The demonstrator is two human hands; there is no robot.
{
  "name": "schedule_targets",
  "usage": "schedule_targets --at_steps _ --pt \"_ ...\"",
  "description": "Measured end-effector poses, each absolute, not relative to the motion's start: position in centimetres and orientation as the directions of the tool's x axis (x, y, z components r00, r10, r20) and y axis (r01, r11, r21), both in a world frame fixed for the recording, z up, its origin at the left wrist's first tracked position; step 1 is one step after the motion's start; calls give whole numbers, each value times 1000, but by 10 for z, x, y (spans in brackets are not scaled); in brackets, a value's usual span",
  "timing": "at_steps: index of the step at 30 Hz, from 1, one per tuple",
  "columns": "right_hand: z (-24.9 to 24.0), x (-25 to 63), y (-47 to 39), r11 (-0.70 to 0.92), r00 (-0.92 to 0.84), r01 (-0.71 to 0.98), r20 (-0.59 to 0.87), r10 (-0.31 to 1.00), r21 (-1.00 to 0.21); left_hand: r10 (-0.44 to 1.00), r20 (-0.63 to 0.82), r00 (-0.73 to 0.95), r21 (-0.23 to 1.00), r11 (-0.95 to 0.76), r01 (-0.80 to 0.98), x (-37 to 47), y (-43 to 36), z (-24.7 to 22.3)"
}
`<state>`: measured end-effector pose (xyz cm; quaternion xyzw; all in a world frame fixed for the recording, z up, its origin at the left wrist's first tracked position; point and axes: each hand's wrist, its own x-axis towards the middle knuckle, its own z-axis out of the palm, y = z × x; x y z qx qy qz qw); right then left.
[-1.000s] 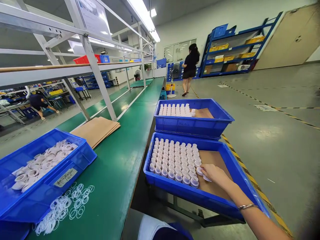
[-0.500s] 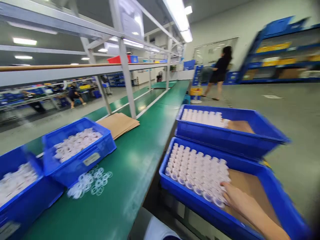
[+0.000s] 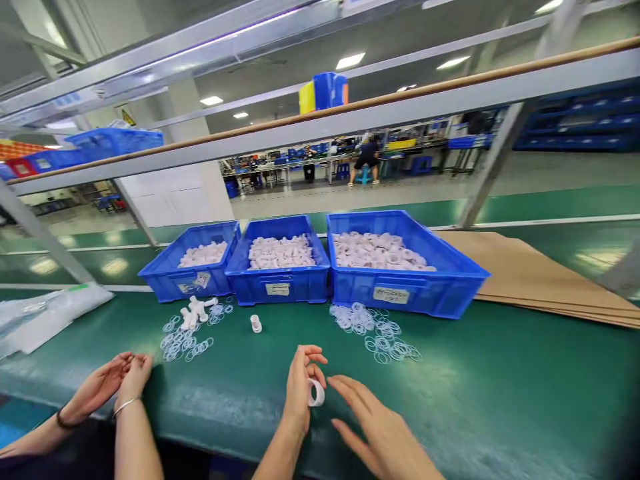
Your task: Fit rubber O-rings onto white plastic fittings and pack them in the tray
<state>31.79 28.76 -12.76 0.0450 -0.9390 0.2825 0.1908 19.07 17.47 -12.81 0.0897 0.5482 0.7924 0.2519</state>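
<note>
My left hand (image 3: 299, 390) is closed on a white plastic ring (image 3: 316, 393), held between fingers and palm with its opening facing me. Just right of it, my right hand (image 3: 373, 423) has its fingers stretched and thumb apart, holding nothing. Beyond my hands, thin clear rings (image 3: 383, 340) lie loosely on the green table (image 3: 480, 387). A white flanged tube piece (image 3: 256, 324) stands upright ahead of my left hand.
Blue bins of white parts, a right bin (image 3: 415, 293), a middle bin (image 3: 277, 290) and a left bin (image 3: 187, 287), line the back. Brown cardboard sheets (image 3: 540, 273) lie right. At left, a co-worker's hands (image 3: 117, 380) are near more rings (image 3: 183, 343) and tube pieces (image 3: 197, 312).
The view has swung left from the side bins of upright white tubes to the green table. My right hand has left those tubes; my left hand has come into view holding the white ring.
</note>
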Motion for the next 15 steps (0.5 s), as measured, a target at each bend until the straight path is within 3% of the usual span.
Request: schedule_targets --at_steps 3,6,10,12,15 --pt "-116 280 259 817 -912 -333 380 -152 -470 473 -177 -863 908 -261 -329 198 164 -123" --pt "-122 271 259 782 -911 -351 381 -159 -515 475 -141 -869 951 -178 -252 188 152 -125" --pt "-132 286 278 748 -944 -215 330 5 -628 203 150 -968 980 102 173 154 131 -122" --pt "-136 299 291 721 -969 -66 216 118 -689 125 206 -971 957 184 226 134 120 -118" --pt "-143 322 312 627 -966 123 51 252 -769 160 198 -967 951 206 229 113 117 -117"
